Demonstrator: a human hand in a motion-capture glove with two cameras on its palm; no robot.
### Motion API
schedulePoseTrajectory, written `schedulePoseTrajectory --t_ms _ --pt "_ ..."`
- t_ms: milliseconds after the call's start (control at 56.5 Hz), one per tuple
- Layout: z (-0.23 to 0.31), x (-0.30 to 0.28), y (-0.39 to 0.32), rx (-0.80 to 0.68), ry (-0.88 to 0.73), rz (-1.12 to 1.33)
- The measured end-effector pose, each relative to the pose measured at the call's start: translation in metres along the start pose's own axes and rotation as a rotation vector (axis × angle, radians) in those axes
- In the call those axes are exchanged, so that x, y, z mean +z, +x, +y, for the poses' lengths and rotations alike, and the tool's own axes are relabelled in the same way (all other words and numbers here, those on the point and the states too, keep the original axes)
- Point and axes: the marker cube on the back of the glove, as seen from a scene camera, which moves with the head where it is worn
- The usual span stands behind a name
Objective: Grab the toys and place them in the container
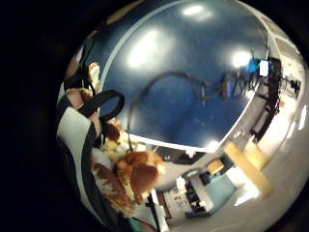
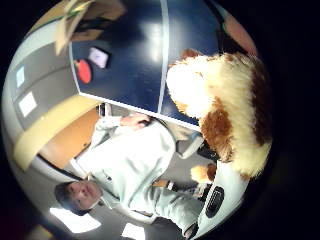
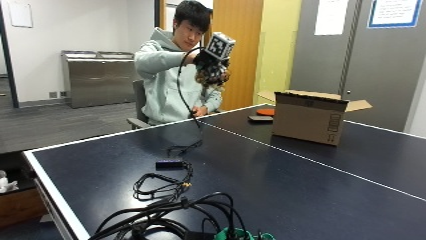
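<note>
Currently the gloved right hand (image 3: 210,64) is raised high in the upper middle of the outside view, its fingers curled round a brown-and-white fluffy plush toy (image 3: 213,76), which hangs just below the glove, well above the dark blue table-tennis table (image 3: 279,170). Both palm views show the toy's fur (image 2: 225,110) close against the palm. The open brown cardboard box (image 3: 309,120), presumably the container, stands on the table at centre right of that frame, so it lies to the hand's own left and lower. The coming move looks like a carry across and down over the box's open top. The bare hand rests at the table edge.
</note>
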Motion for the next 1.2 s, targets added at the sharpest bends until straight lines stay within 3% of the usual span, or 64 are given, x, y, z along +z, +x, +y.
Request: schedulePoseTrajectory --t_ms 159,248,389,443,513,620,744,797,850,938,1027,1062,1133,1204 --pt "-0.049 -0.103 -0.073 -0.143 0.224 -0.111" --pt "-0.082 -0.143 -0.132 -0.150 0.329 -0.149" --pt "-0.134 -0.188 -0.118 -0.315 0.482 -0.355" --pt "-0.156 -0.199 -0.148 -0.285 0.570 -0.325" --pt "-0.183 -0.206 -0.151 -0.245 0.647 -0.284" --pt "-0.226 -0.208 -0.139 0.025 0.699 -0.303" --pt "-0.242 -0.177 -0.160 -0.180 0.660 0.009" --pt "-0.246 -0.177 -0.161 -0.074 0.647 -0.118" --pt "-0.239 -0.178 -0.138 -0.147 0.656 -0.256" --pt "-0.238 -0.172 -0.127 -0.070 0.669 -0.074" --pt "-0.214 -0.175 -0.114 -0.281 0.688 -0.156" --pt "-0.207 -0.179 -0.113 -0.291 0.692 -0.211" --pt "-0.204 -0.183 -0.136 -0.102 0.705 -0.174" --pt "-0.212 -0.177 -0.048 0.262 0.693 0.006"
